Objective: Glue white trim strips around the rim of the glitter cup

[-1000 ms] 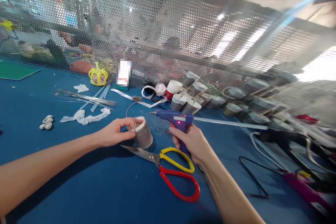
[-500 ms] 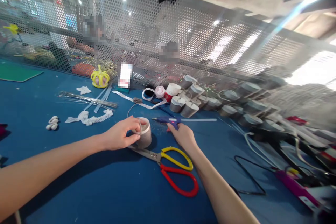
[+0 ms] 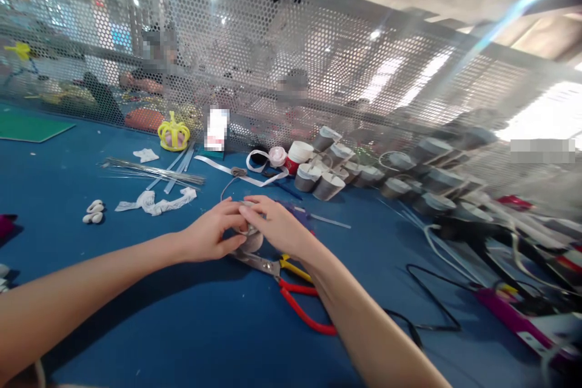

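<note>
Both of my hands meet over a small grey-wrapped cup (image 3: pixel 251 241) on the blue table (image 3: pixel 182 327). My left hand (image 3: pixel 211 233) grips its left side. My right hand (image 3: pixel 277 227) covers its top and right side, fingertips on the rim. Most of the cup is hidden under my fingers. The blue glue gun (image 3: pixel 305 213) lies on the table just behind my right hand, with a glue stick poking out to the right. Scissors (image 3: pixel 291 291) with yellow and red handles lie right under my right wrist, blades pointing left.
Several grey-wrapped cups (image 3: pixel 327 185) lie piled at the back by a perforated metal screen (image 3: pixel 291 73). White ribbon (image 3: pixel 254 173), lace (image 3: pixel 154 201), wires (image 3: pixel 150 170), a yellow crown (image 3: pixel 173 133) and shells (image 3: pixel 93 212) lie to the left. Black cables (image 3: pixel 436 303) and tools crowd the right. People sit behind the screen.
My right hand laid the glue gun down on the table, let go of it, and moved left onto the cup. My left hand stayed on the cup.
</note>
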The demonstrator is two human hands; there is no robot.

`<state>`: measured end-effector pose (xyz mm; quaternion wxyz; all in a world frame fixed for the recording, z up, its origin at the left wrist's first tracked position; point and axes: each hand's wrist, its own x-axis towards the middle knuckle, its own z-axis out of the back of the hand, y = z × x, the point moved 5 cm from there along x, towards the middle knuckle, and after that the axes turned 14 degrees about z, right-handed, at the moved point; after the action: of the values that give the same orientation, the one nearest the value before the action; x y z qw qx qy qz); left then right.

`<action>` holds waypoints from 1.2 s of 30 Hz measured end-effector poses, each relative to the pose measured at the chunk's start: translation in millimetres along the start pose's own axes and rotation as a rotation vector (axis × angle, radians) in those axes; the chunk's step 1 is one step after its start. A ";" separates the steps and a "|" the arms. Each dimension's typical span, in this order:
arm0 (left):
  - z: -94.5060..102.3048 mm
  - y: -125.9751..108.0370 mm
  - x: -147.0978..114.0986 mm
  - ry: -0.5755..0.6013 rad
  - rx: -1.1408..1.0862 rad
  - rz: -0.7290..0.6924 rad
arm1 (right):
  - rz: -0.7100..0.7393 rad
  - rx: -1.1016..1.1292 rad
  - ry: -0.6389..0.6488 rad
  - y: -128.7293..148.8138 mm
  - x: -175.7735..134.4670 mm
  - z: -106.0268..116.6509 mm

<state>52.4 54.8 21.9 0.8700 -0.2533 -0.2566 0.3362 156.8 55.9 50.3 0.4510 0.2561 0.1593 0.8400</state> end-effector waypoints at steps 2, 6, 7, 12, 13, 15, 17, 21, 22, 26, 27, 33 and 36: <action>0.1 0.8 0.1 -0.002 -0.014 -0.004 | -0.010 0.131 0.009 -0.3 1.5 -2.3; 3.0 4.6 1.7 -0.007 -0.176 0.016 | -0.090 0.363 -0.203 -6.3 -6.8 9.0; 4.1 6.2 2.6 -0.002 -0.243 0.039 | -0.106 0.413 -0.254 -7.9 -10.3 11.5; 5.0 9.1 6.0 0.092 -0.481 0.142 | -0.143 0.527 -0.447 -14.3 -28.6 17.1; 5.2 8.4 6.3 0.104 -0.499 0.147 | -0.144 0.535 -0.478 -15.0 -31.7 17.2; 5.6 7.0 6.4 0.115 -0.525 0.156 | -0.144 0.534 -0.531 -16.3 -36.8 17.1; 5.3 5.9 6.2 0.128 -0.541 0.166 | -0.148 0.520 -0.561 -18.2 -40.7 16.4; 4.1 4.9 5.5 0.165 -0.580 0.189 | -0.146 0.489 -0.545 -22.6 -45.8 14.0; 3.8 4.9 5.3 0.175 -0.592 0.196 | -0.141 0.477 -0.536 -23.0 -47.0 13.9; 2.1 4.9 4.9 0.228 -0.644 0.201 | -0.125 0.428 -0.520 -21.8 -50.7 15.3; 1.7 5.0 4.9 0.238 -0.654 0.200 | -0.123 0.422 -0.521 -21.4 -51.1 15.7; 1.2 4.1 4.8 0.272 -0.691 0.224 | -0.141 0.421 -0.524 -25.8 -51.5 13.3; 3.6 1.4 4.8 0.268 -0.704 0.211 | -0.175 0.450 -0.535 -31.3 -52.4 9.8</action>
<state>52.7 60.1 25.1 0.7163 -0.6030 -0.2129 0.2791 207.8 29.3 27.8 0.4794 0.5452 0.2381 0.6452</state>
